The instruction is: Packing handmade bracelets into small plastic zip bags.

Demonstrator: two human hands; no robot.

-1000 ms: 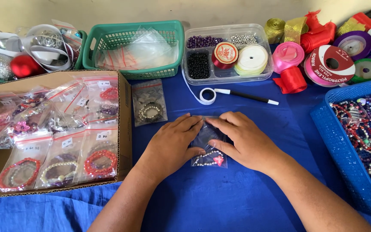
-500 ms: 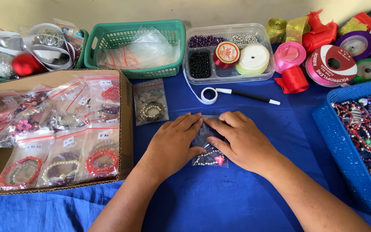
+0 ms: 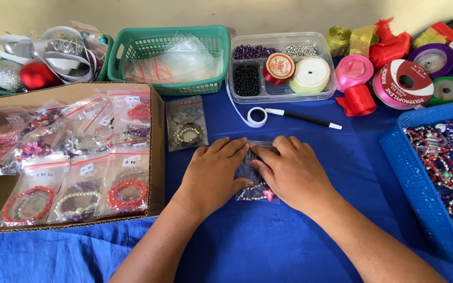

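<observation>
Both hands [image 3: 252, 173] flat atop small bag [image 3: 258, 191], bracelet apparently inside.

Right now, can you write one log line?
left hand pressing small bag | right hand pressing it | bag flat on blue cloth

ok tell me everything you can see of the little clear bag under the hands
The small clear plastic bag lies flat on the blue cloth, between the cardboard box and the blue tray. Both hands press on it: the left hand covers its left side, the right hand its right and top. A bare strip shows between them, and the lower end pokes out, holding a pale beaded bracelet with a pink star charm. Its upper edge is mostly hidden by fingertips.
</observation>
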